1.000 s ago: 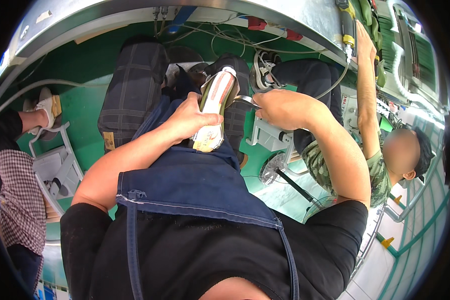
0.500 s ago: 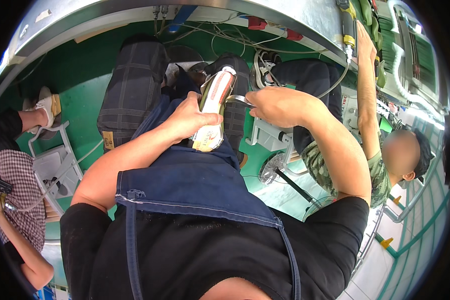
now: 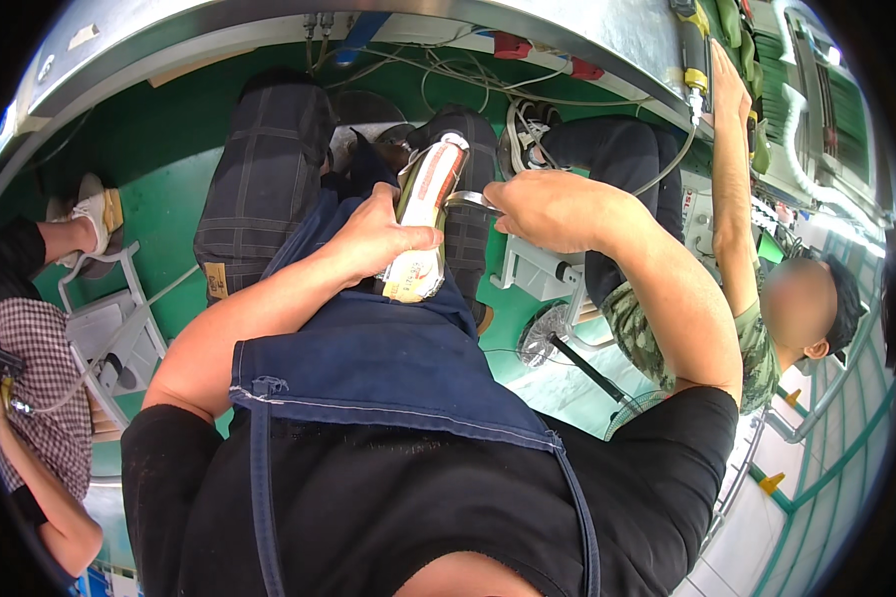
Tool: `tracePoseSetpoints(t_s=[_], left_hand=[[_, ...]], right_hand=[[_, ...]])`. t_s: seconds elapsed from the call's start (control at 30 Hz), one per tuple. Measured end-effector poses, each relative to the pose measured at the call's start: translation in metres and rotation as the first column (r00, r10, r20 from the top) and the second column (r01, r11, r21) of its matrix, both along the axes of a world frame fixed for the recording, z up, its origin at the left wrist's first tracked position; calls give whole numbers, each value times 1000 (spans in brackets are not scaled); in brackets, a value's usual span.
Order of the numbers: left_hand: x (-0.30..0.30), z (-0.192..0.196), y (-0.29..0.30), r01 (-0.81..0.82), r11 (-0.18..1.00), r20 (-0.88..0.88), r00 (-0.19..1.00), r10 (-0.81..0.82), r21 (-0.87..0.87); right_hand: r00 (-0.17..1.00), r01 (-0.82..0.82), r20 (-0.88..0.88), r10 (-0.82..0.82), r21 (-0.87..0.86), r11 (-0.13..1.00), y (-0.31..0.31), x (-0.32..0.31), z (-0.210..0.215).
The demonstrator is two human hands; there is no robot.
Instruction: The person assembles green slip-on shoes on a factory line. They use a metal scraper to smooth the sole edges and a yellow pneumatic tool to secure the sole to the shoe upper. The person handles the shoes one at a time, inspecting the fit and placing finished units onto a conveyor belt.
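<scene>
My left hand (image 3: 378, 237) is wrapped round a long, slim package (image 3: 428, 189) above my lap. It has a red, white and pale-yellow printed surface and slants up to the right; its exact kind is unclear. A curved, silvery-grey band (image 3: 468, 200) sits against the right side of the package. The fingers of my right hand (image 3: 558, 211) are closed on the band's outer end, palm down. Those fingertips are partly hidden under the hand. A dark blue apron (image 3: 378, 358) covers my lap below.
A metal-edged workbench (image 3: 219, 35) curves across the far side, with loose cables (image 3: 478, 75) beneath it. On the right sits a co-worker in a camouflage shirt (image 3: 632, 333), arm stretched to a yellow-and-black power tool (image 3: 694, 60). Another person in a checked garment (image 3: 40, 343) is at left by a grey stool (image 3: 119, 328).
My right hand and the band have shifted very slightly left, toward the package. My left hand keeps its hold. At far left, the other person's hand and dark tool have moved a little.
</scene>
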State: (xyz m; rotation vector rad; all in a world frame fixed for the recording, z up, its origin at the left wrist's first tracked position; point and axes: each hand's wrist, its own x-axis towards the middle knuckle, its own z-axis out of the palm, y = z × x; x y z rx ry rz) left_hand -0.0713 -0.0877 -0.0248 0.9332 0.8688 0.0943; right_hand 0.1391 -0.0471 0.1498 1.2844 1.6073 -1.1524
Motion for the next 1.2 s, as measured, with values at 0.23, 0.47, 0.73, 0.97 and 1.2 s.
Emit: tracePoseSetpoints(t_s=[0.23,0.47,0.73,0.97,1.2], left_hand=[[0,5,3,-3,1000,5,1000,3,-19],[0,3,3,29,1000,-9,1000,-29,-7],[0,22,57,279,912,70,960,-271,-299],[34,40,72,502,853,-198,830,-522,-146],[33,44,74,496,854,-171,838,-518,-155]], right_hand=[[999,-32,-39,33,13,999,1,2,-2],[994,-102,-30,104,66,993,3,-4,-7],[964,-265,34,263,158,951,-8,-20,-6],[941,-337,54,335,256,906,-32,-39,0],[888,-423,360,286,395,815,-73,-58,-18]])
